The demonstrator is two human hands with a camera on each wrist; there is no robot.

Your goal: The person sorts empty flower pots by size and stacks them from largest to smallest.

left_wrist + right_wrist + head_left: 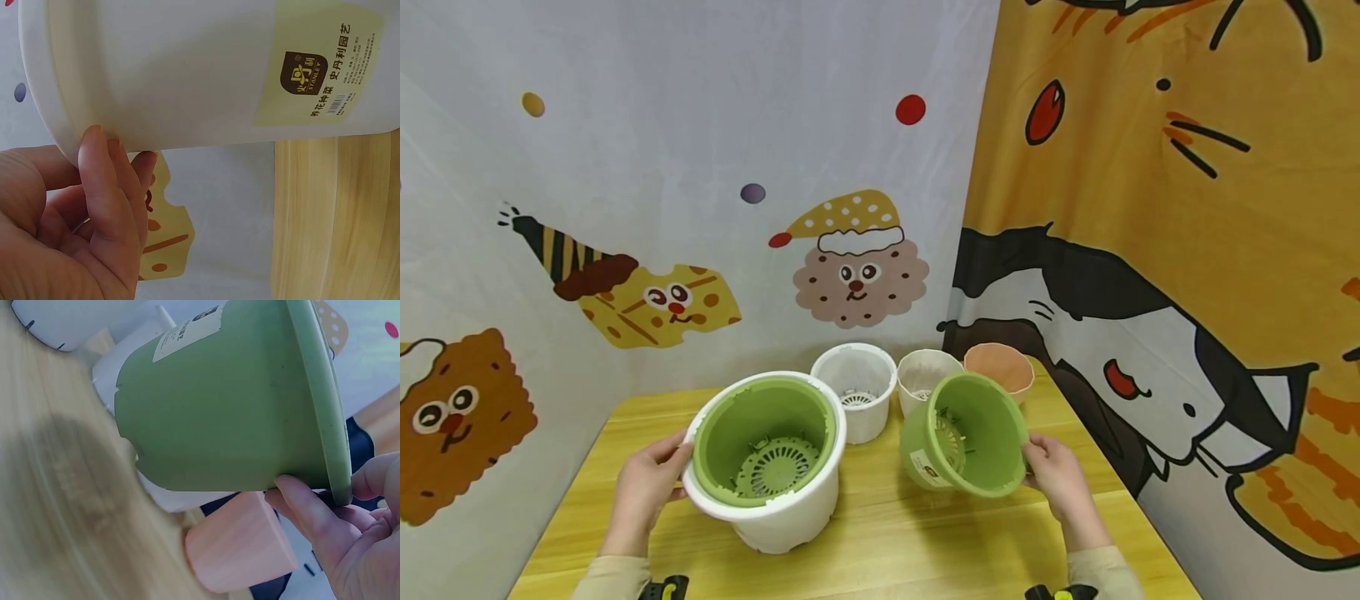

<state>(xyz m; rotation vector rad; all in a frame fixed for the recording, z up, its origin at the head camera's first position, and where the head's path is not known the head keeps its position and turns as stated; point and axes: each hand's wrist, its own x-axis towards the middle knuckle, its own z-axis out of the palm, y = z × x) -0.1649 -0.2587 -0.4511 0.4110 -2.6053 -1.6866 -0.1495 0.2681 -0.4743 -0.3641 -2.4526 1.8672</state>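
Note:
On the left, a large white flower pot [790,521] holds a green flower pot [722,442] with a slotted bottom nested inside it. My left hand [651,483] pinches the white pot's rim at its left side; a label [319,69] shows on its wall in the left wrist view. Whether its base touches the table, I cannot tell. My right hand [1058,475] grips the rim of another green flower pot [219,412], thumb on one side and fingers on the other. That pot is tilted, its mouth facing me, held above the table.
Behind stand a smaller white pot [868,421], a cream pot [910,400] and an orange pot [1018,379] on the wooden table [880,542]. A cartoon-printed curtain [850,125] hangs close along the back and right side.

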